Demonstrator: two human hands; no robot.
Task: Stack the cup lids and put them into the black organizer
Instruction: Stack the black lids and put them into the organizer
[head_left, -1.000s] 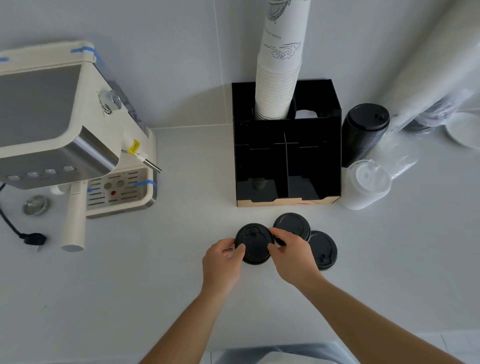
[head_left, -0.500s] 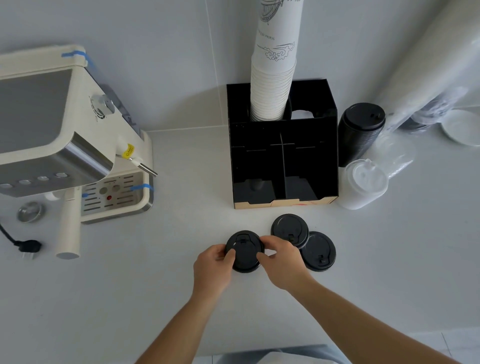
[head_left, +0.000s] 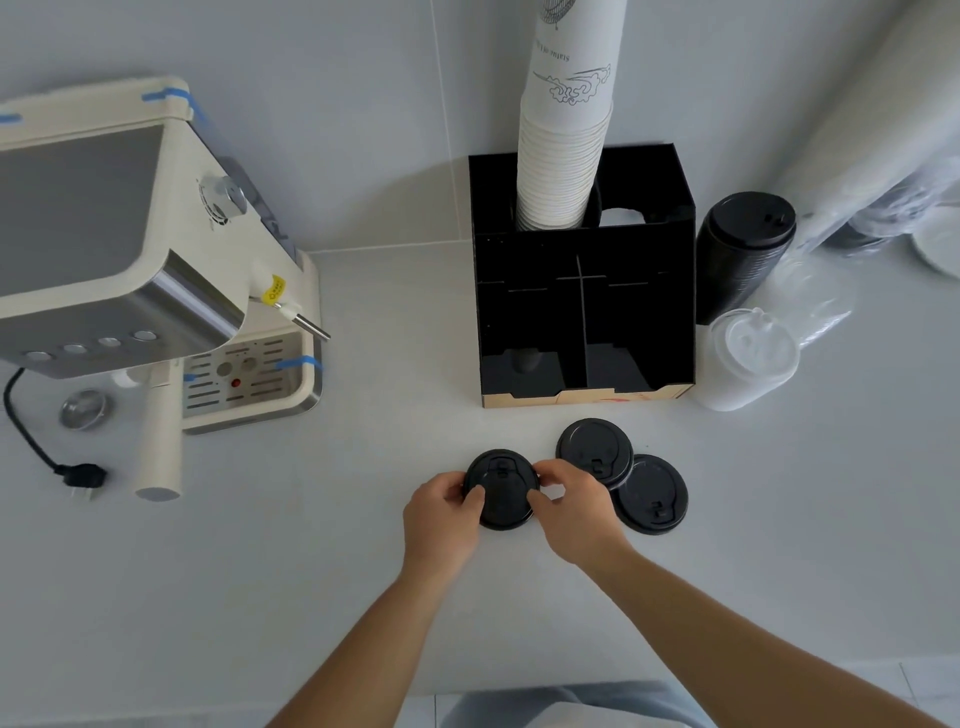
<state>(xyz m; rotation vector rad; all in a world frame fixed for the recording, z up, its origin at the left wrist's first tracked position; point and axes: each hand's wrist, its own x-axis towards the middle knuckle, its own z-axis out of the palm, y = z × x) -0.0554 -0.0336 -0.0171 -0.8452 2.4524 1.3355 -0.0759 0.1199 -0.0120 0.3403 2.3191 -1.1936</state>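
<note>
Fingers (head_left: 470, 501) pinch black lid (head_left: 503, 493) | round, sip tab up

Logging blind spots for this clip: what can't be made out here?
- Head view: whether the held lid is one or several; seen from above.
- Lower right lid: its left edge, under the right hand and the neighbouring lid.
- Organizer compartments: dark, contents unclear.
- Paper cup stack: top cut off by frame.
</note>
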